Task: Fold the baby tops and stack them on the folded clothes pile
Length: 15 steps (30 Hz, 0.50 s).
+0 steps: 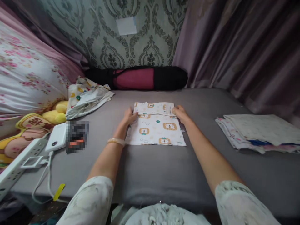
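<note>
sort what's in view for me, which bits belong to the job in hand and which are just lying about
In the job:
- printed white cloth, partly folded, left hand and right hand at its sides
- perhaps the folded stack and crumpled cloths

Lying about:
- pink-and-black bag
- power strip
- white device
- yellow plush

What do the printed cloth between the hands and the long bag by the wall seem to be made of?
The printed cloth looks like thin woven or knit cotton, matte: it lies flat with soft edges and a crease; the exact fibre I cannot tell. The long bag seems a synthetic fabric, dull black and pink, judging by its smooth, padded-looking surface.
</note>
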Tool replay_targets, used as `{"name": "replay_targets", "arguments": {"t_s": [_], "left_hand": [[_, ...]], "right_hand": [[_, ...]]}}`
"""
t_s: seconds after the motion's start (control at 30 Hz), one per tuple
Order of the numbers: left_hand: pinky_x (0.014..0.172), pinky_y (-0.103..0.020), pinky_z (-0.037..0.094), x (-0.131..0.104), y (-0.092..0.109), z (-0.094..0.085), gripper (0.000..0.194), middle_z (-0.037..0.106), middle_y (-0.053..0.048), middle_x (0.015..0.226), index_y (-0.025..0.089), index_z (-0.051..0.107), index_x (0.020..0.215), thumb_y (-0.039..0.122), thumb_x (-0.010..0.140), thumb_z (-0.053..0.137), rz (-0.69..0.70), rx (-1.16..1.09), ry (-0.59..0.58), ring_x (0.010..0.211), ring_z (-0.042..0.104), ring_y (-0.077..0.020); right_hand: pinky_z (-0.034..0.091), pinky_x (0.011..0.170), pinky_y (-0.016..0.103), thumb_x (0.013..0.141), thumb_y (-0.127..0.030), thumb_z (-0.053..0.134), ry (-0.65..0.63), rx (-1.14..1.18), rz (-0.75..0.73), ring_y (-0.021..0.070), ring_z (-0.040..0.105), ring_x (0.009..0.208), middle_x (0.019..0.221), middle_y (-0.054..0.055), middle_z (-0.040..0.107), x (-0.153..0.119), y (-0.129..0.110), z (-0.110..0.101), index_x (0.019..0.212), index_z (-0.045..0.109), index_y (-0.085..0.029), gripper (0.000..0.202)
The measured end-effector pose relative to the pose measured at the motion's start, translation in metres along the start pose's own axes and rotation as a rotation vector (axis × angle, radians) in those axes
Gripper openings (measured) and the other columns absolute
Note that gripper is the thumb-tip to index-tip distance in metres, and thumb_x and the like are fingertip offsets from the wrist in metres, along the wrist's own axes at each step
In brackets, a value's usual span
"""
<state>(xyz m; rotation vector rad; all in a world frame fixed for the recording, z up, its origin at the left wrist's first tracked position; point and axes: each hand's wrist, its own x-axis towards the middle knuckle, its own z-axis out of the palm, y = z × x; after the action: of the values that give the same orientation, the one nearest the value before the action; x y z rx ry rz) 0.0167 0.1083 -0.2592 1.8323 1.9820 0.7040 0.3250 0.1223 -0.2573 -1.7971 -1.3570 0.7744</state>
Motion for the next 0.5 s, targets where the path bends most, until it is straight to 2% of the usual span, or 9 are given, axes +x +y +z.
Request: {"name": "replay_targets", "arguments": {"t_s": [0.1,0.23,0.37,0.5], "left_hand": [[0.092,-0.039,0.045,-0.031,-0.012,-0.019,0.049,0.062,-0.017,0.107,0.010,0.054,0.119,0.038,0.079,0.060,-0.043,0.140,-0.013,0.109,0.056,-0.0304],[0.081,-0.034,0.048,-0.074,-0.018,-0.033,0.046,0.064,-0.011,0.097,0.014,0.054,0.113,0.041,0.076,0.062,-0.075,0.116,-0.078,0.095,0.061,-0.0251],[0.073,-0.030,0.048,-0.106,-0.013,-0.038,0.046,0.066,-0.007,0.087,0.015,0.053,0.115,0.037,0.076,0.064,-0.100,0.039,-0.100,0.084,0.063,-0.0213],[0.060,-0.025,0.046,-0.130,-0.005,-0.043,0.050,0.065,-0.006,0.084,0.015,0.053,0.118,0.036,0.075,0.066,-0.151,-0.016,-0.151,0.071,0.062,-0.0180]], "right_hand": [[0.051,0.088,0.029,0.086,-0.018,0.052,-0.019,0.180,0.095,0.0169,0.063,0.101,0.120,0.012,0.064,-0.029,0.014,-0.023,0.125,0.055,-0.016,0.039],[0.054,0.067,0.022,0.087,-0.013,0.051,-0.102,0.236,0.171,0.0138,0.066,0.081,0.106,0.013,0.067,-0.074,0.023,-0.042,0.123,0.055,-0.011,0.036],[0.049,0.051,0.020,0.088,-0.019,0.050,-0.162,0.022,0.144,0.0132,0.063,0.067,0.093,0.011,0.067,-0.108,0.027,-0.056,0.126,0.051,-0.008,0.039],[0.040,0.045,0.020,0.087,-0.031,0.054,-0.237,-0.234,0.044,0.0126,0.057,0.052,0.066,0.001,0.064,-0.130,0.033,-0.067,0.130,0.049,-0.011,0.047]]}}
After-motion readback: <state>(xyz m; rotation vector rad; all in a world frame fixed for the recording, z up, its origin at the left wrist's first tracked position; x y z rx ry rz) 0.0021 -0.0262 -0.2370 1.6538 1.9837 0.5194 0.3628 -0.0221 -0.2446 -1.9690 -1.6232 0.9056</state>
